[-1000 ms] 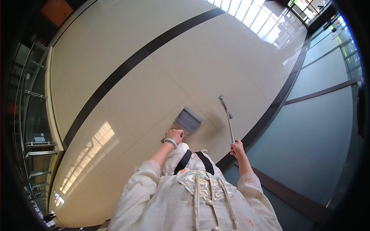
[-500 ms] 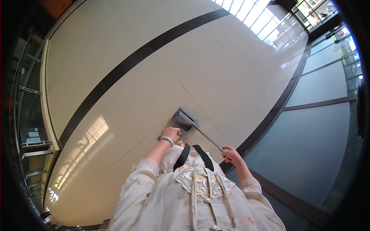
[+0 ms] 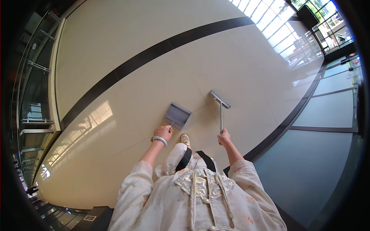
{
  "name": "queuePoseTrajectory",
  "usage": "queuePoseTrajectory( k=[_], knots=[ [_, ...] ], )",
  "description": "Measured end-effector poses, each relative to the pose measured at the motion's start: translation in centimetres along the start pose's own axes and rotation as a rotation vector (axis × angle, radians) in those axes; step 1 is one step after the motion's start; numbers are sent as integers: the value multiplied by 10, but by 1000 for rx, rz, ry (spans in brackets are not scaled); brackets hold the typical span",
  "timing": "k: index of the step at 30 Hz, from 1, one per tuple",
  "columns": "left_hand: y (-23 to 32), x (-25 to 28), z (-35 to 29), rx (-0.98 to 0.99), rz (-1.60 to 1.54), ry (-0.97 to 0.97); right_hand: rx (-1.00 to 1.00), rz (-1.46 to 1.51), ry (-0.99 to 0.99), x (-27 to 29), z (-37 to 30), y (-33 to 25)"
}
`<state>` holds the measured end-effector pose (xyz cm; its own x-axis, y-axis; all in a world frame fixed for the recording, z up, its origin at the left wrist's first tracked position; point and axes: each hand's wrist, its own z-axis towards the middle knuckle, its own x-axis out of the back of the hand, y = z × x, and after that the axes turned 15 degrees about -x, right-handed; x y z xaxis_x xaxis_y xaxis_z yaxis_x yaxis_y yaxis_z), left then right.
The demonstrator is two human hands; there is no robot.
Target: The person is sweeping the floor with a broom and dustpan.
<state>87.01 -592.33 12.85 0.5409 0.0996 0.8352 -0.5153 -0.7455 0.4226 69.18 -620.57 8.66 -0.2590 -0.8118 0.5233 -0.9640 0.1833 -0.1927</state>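
My left hand [image 3: 163, 133], with a pale bangle at the wrist, is closed around the upright handle of a grey dustpan [image 3: 177, 115]. Most of that handle is hidden beneath the fist. The pan sits low over the tiled floor, just beyond the hand, and I see no debris in it. In my right hand [image 3: 223, 137] is the grey shaft of a broom [image 3: 221, 118], fingers wrapped round its upper end. The narrow, T-shaped broom head points forward, to the right of the pan and apart from it.
Pale glossy floor tiles [image 3: 154, 92] spread ahead, crossed by a dark curved-looking band [image 3: 150, 52]. Frosted glass panels [image 3: 308, 161] stand at the right, and a glass railing [image 3: 36, 100] runs along the left. One of my shoes [image 3: 185, 139] shows below the dustpan.
The broom head has moved from over the dustpan out to the right, away from it. My right hand has risen forward and leftward. My left hand has shifted slightly left, still holding the dustpan.
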Motion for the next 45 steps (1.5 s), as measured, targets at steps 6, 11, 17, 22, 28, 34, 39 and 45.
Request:
queuePoseTrajectory(
  k=[6, 11, 17, 22, 28, 34, 39, 45],
  knots=[
    [-12, 7, 3, 7, -6, 40, 178, -352, -104, -19, -57, 19],
    [-24, 14, 6, 8, -25, 53, -115, 67, -483, 40, -62, 5],
    [-19, 12, -2, 21, 1, 49, -29, 202, -281, 53, -49, -52],
    [-10, 15, 3, 37, -26, 19, 131, -16, -46, 7, 13, -90],
    [-8, 22, 17, 89, -36, 6, 429, -593, -48, -23, 23, -62],
    [5, 34, 29, 101, -40, 34, 45, -316, -524, 84, -3, -90],
    [30, 32, 45, 181, -58, 74, 71, -239, -511, 131, 8, -123],
    [81, 14, 89, 180, -133, 119, 322, -388, -155, 125, 69, -199]
  ],
)
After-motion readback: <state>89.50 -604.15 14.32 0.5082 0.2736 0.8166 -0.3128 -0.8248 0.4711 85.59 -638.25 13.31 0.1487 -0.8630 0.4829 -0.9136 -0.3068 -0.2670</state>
